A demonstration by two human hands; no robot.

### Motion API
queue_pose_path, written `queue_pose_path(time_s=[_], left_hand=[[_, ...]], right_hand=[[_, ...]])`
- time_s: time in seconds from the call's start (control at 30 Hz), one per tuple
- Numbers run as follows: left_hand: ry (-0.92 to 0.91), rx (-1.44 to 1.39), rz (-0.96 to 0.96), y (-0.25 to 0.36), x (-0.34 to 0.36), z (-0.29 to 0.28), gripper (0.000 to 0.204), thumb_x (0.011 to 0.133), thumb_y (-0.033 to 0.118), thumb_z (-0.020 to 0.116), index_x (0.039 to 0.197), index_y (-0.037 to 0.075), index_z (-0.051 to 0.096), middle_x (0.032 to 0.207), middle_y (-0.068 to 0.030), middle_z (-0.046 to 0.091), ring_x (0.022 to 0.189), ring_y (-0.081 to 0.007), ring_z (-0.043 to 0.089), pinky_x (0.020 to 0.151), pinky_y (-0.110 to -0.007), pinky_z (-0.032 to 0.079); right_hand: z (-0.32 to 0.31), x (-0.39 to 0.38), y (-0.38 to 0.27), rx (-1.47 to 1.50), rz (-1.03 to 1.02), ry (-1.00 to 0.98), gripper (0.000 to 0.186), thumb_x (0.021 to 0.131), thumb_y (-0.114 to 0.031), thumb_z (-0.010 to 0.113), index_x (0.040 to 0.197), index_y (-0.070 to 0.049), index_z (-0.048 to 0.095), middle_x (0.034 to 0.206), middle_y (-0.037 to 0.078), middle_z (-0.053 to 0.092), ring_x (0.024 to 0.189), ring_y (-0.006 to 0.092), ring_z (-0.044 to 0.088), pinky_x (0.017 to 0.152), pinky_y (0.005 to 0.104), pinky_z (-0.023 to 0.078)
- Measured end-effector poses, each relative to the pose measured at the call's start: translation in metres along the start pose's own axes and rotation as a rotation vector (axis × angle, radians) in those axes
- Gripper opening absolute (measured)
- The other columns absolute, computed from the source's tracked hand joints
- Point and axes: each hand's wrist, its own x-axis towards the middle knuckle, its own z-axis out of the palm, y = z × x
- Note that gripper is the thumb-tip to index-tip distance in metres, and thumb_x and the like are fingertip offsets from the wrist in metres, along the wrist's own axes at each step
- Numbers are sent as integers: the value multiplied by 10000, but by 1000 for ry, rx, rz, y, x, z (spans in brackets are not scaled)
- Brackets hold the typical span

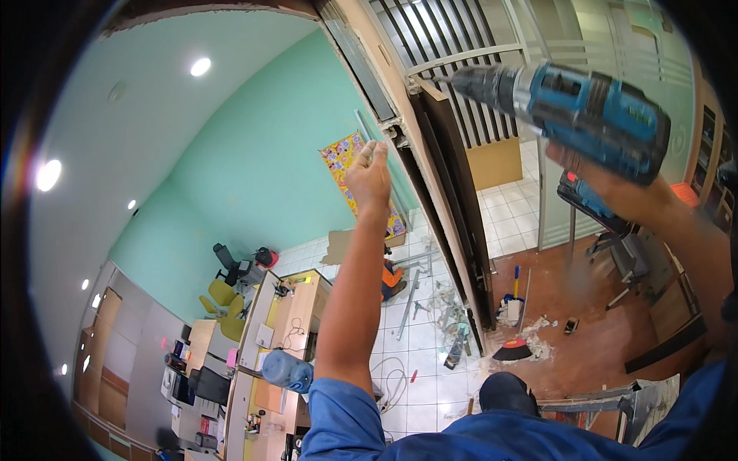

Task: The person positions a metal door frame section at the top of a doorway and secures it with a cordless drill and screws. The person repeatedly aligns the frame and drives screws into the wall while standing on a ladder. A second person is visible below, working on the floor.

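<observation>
My right hand is wrapped round the grip of a blue and black cordless drill, raised at the upper right. The drill points left, and its bit ends near the wooden frame post and the top of a dark brown door panel. My left hand is lifted beside the post, close to a rough gap in it. Its fingers are curled and pressed together; whatever they may hold is hidden.
Below lie metal strips, debris, a broom head and a blue-handled tool. A person in orange crouches on the tiles. Desks and a large water bottle stand lower left, a folding stand right.
</observation>
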Motion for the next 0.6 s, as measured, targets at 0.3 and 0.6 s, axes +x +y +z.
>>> queue_pose_path(time_s=[0.3, 0.6], left_hand=[[7, -318, -502, -25, 68, 39, 199, 964, 276, 673, 984, 94, 593, 711, 26, 420, 490, -101, 319, 434, -273, 259], [96, -633, -611, -46, 108, 68, 188, 1035, 287, 585, 927, 149, 515, 637, 41, 294, 455, -102, 253, 436, -273, 223]], right_hand=[[2, 17, 2, 178, 710, 21, 275, 903, -346, 772, 972, -91, 700, 746, -21, 614, 645, 76, 554, 603, 247, 464], [-26, 2, -5, -8, 722, 112, 266, 903, -304, 785, 991, -79, 675, 735, -23, 595, 601, 69, 538, 584, 229, 445]])
